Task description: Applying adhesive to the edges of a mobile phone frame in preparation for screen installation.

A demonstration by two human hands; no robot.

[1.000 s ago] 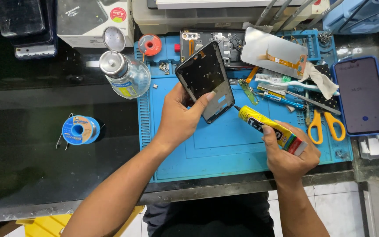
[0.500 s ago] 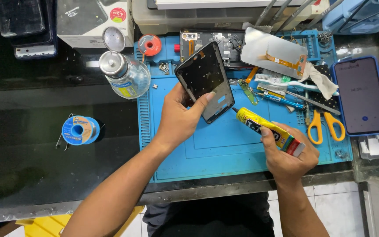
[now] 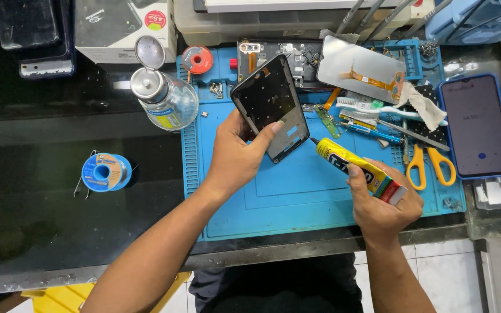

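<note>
My left hand (image 3: pixel 238 153) grips a black phone frame (image 3: pixel 269 105) by its lower end and holds it tilted above the blue work mat (image 3: pixel 297 200). My right hand (image 3: pixel 382 203) is closed round a yellow glue tube (image 3: pixel 350 167). The tube's black nozzle points left and sits right beside the frame's lower right corner.
A clear bottle with a flip cap (image 3: pixel 163 98) stands left of the mat, and a blue solder spool (image 3: pixel 104 172) lies on the dark bench. A detached screen panel (image 3: pixel 362 66), yellow scissors (image 3: pixel 425 159), a toothbrush and tweezers crowd the mat's right side. A blue-cased phone (image 3: pixel 478 124) lies far right.
The right hand has brought the glue tube up and left, so its nozzle now reaches the frame's lower corner. The left hand holds the frame almost still.
</note>
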